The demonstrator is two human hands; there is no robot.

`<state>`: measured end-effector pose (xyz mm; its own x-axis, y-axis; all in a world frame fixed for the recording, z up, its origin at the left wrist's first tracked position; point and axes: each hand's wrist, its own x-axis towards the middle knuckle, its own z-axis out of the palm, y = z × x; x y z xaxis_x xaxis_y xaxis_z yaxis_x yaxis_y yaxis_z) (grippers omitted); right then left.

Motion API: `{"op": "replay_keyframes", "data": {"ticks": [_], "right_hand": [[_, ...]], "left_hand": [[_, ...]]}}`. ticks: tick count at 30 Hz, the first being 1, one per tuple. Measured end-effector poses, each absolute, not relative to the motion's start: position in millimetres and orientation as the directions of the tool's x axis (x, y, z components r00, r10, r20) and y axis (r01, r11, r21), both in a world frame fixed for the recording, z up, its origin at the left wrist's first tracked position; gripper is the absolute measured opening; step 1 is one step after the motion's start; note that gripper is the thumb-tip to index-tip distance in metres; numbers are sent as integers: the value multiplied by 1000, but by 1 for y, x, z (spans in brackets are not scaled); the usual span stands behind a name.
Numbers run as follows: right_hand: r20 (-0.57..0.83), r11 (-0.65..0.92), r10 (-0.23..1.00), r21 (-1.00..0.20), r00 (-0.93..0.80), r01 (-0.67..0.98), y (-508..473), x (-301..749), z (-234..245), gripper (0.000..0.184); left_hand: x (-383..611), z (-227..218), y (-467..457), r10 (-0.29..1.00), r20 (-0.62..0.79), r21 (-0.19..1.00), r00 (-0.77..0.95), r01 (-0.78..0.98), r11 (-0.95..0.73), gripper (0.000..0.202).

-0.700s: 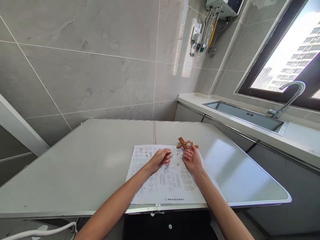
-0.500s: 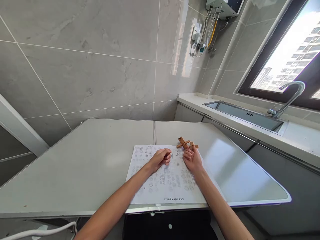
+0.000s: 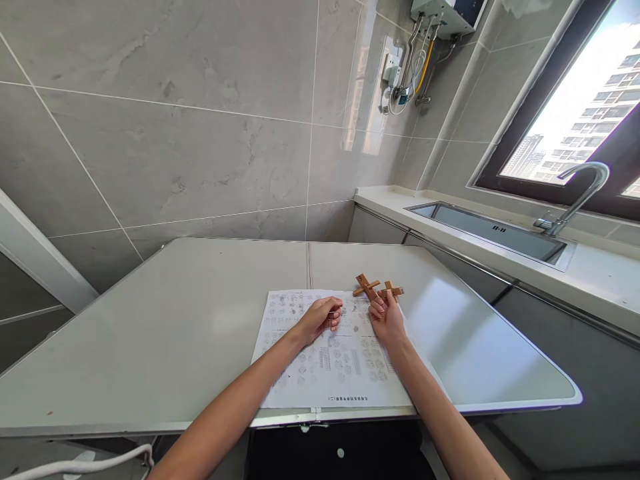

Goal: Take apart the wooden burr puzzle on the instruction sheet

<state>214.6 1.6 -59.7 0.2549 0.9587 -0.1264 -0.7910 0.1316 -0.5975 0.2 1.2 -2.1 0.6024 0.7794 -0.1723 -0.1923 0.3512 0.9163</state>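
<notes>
My left hand (image 3: pixel 320 317) rests on a large printed sheet (image 3: pixel 310 380), fingers loosely curled in and nothing visible in them. Just to its right, my right hand (image 3: pixel 387 321) is palm-up near the sheet's top right corner, its fingers closed on a small brown wooden puzzle piece (image 3: pixel 395 289). The fingers partly cover that piece. Another group of crossed wooden puzzle sticks (image 3: pixel 367 285) lies at the sheet's upper edge, close to the fingertips of my right hand. Whether the two wooden parts touch is unclear.
The sheet lies on a white folding table (image 3: pixel 150 333) with a seam down its middle. A tiled wall stands behind. On the right are a counter with a sink (image 3: pixel 490 230), a curved faucet (image 3: pixel 580 197) and a window. A white cable (image 3: pixel 85 465) hangs at lower left.
The wooden piece in my right hand has shifted slightly right and turned, now sitting a little apart from the crossed sticks. My left hand has stayed still.
</notes>
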Motion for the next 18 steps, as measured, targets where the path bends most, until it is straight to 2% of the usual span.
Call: {"op": "replay_keyframes", "data": {"ticks": [5, 10, 15, 18], "right_hand": [[-95, 198, 923, -712, 372, -674, -3, 207, -49, 37], [18, 231, 924, -824, 383, -518, -11, 192, -34, 44], [121, 205, 955, -930, 272, -306, -18, 179, -30, 46], [196, 229, 965, -953, 174, -200, -20, 174, -30, 44]], "left_hand": [[0, -3, 2, 776, -175, 917, 606, -187, 352, 33], [1, -3, 2, 779, -184, 914, 600, -186, 360, 33], [3, -7, 2, 791, -150, 915, 593, -220, 338, 39], [6, -13, 1, 852, -67, 939, 518, -255, 229, 44]]}}
